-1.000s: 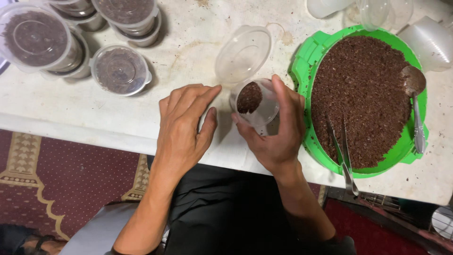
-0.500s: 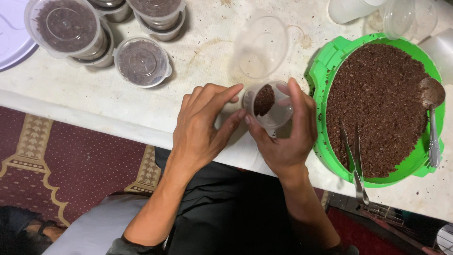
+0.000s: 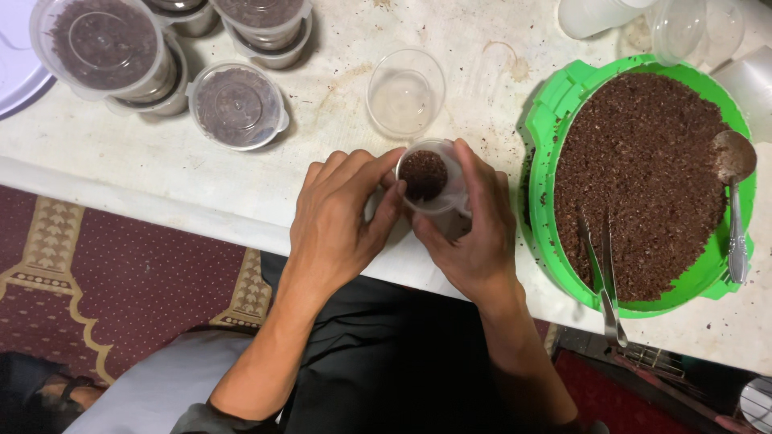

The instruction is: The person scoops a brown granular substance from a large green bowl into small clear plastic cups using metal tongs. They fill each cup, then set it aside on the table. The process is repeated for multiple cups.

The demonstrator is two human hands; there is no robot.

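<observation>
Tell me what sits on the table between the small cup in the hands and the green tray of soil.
Nothing sits there. In the head view, only the right hand wrapped around the small cup and bare, soil-flecked table separate it from the green tray.

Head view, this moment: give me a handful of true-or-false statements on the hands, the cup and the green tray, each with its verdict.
1. Both hands are on the small clear cup. True: the left hand and the right hand close around it.
2. The held cup is empty. False: it has dark brown soil in it.
3. The spoon lies in the green tray. True, at its right edge, on the soil.
4. The clear cup standing behind the hands is full of soil. False: it is empty.
5. The tongs are in the right hand. False: they lie in the tray, untouched.
</observation>
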